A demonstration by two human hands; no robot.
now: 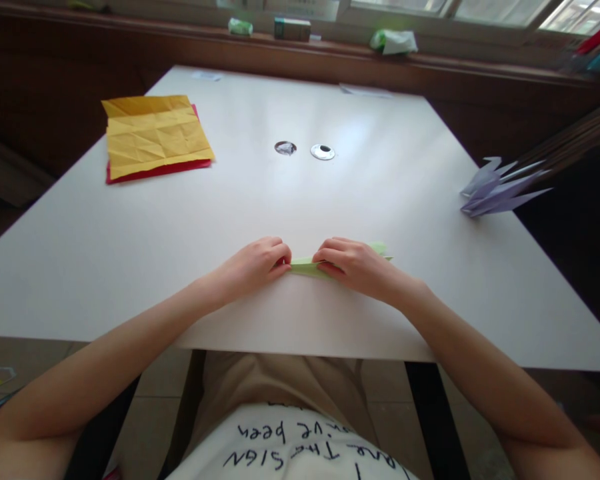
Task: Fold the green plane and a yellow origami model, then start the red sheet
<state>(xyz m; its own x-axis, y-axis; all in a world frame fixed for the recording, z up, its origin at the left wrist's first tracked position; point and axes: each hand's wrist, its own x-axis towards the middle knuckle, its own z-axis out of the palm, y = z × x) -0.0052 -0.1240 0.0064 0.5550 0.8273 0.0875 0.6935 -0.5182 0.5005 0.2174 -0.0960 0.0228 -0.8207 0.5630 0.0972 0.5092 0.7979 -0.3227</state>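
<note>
Both hands are down on the white table (300,200), pinching one narrow strip of folded light-green paper (305,267) btwn them. The left hand (257,265) has its fingers curled shut on the strip's left end, thumb and forefinger tips pressed together there. The right hand (353,265) is closed over the middle and right part, fingers flat on top, so most of the strip is hidden under it; only a short bit shows in the gap btwn the two hands, plus a small pale-green tip poking out past the right knuckles, on the far side.

The strip's long axis runs left-right, straight from one hand to the other, lying flat on the table close to the near edge, right in front of the person. Neither hand is nearer really, both touch it, but the right one covers more of it. Can't tell how many layers are folded in there.

Well off to the far left of the left hand: a stack of creased yellow sheets (155,133) w/ a red sheet (150,172) under it. Far right of the right hand, at the table edge: a folded lilac paper figure (497,190). Straight ahead beyond both hands, two small round metal discs (323,152) on the table.
</note>
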